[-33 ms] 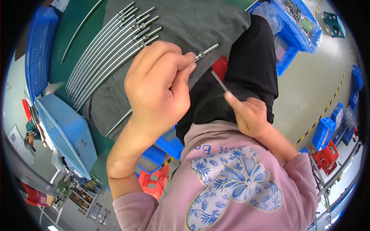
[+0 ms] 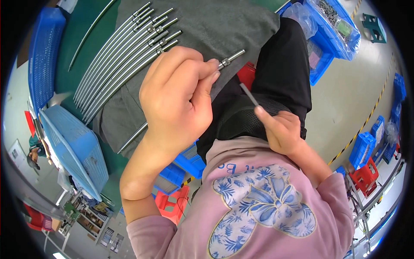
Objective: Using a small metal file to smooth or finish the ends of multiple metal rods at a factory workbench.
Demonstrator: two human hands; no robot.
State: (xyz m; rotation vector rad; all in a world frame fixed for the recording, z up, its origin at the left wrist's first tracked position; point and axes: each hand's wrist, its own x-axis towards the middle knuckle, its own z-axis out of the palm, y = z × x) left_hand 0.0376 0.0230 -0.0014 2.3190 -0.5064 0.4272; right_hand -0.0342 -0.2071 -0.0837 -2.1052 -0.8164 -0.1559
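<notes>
Several metal rods (image 2: 116, 75) lie side by side on the grey cloth (image 2: 215, 26), collared ends all facing its far edge, probably lined up so the fittings stay together and easy to count; the soft cloth likely guards the finish and stops rolling. Left hand (image 2: 179, 97), above the cloth's near part, pinches one held rod (image 2: 236, 55), thumb and finger just behind the collar; that grip seems chosen to leave fitting and tip uncovered. What looks like the same rod's other end comes out under the wrist, over the cloth's near-left edge; the middle is hidden by the hand, so can't confirm. Right hand (image 2: 282, 129), off the cloth's near-right edge, holds a thin grey strip (image 2: 249, 94), fingers curled on its base and thumb along it, presumably for control of the free end, which points toward the cloth and is apart from the held rod. Strip type: can't tell. Single loose rod (image 2: 86, 33) left of the cloth on green table (image 2: 77, 17), apart from the row, reason unclear. Light-blue basket (image 2: 82, 129) also left of the cloth, blue bin (image 2: 330, 56) right of it, both perhaps sited for reach.
</notes>
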